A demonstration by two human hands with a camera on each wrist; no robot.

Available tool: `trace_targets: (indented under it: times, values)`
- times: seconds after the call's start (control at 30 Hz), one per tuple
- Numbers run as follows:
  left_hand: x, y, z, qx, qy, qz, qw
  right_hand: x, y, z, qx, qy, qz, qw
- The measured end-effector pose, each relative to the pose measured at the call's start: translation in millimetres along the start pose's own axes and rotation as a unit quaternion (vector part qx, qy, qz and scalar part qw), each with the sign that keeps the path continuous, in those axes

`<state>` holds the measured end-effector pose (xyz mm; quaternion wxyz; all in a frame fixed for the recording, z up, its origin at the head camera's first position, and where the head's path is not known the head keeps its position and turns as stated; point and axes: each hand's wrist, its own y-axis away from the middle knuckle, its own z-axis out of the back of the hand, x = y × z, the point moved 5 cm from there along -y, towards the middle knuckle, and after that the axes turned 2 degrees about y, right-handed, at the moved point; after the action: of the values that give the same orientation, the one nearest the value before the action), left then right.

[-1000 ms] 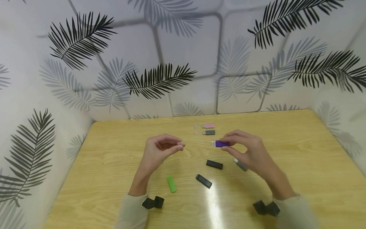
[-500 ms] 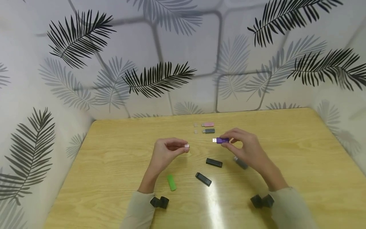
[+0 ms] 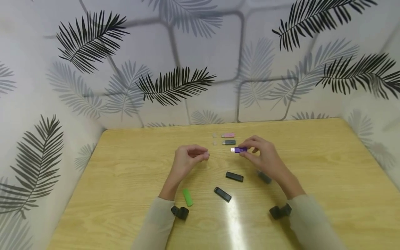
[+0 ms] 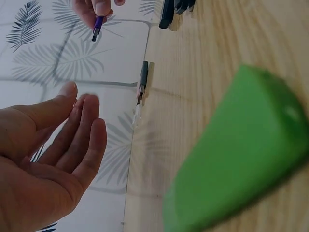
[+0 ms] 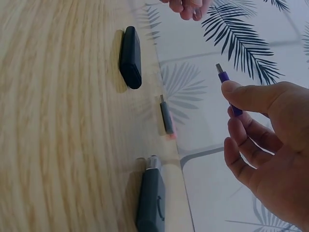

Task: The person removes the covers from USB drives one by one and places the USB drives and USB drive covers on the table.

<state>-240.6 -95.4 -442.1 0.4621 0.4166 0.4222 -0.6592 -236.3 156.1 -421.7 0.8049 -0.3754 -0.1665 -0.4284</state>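
- Around your hands on the light wooden table (image 3: 312,163) lie two black rectangular USB sticks (image 3: 234,176), a bright green plastic stick (image 3: 187,197), and pink and grey sticks (image 3: 228,139) farther back.
- Your right hand (image 3: 265,158) pinches the small purple USB stick (image 3: 240,150) above the table, plug pointing left.
- Your left hand (image 3: 189,160) hovers with its fingers curled; you cannot tell whether it holds anything.

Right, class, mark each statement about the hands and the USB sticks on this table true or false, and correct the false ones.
1. The right hand holds a purple USB stick. True.
2. The purple stick's metal plug is covered by a cap. False: the plug is bare.
3. The green stick lies on the table near the left forearm. True.
4. The left hand grips the green stick. False: it is apart from that stick.
5. The pink stick lies at the near edge. False: it lies at the far side, beside the grey stick.
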Motion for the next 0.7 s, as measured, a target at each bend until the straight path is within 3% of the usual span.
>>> trace_targets:
  times: [0.2,0.47,0.7]
  values:
    - [2.3,-14.7,-6.6,-0.023,-0.052,0.022,0.9982,-10.3,-4.4,-6.2,0.007,-0.001,-0.028,1.0]
    - [3.1,-25.1,-20.0,-0.022,-0.09,0.062,0.9938,-21.1,-11.5,-17.0,0.019,0.006,-0.056,0.998]
    - [11.6,-32.1,-29.0,-0.018,-0.128,0.064,0.9895,-27.6,-15.1,-28.3,0.038,0.003,-0.075,0.996]
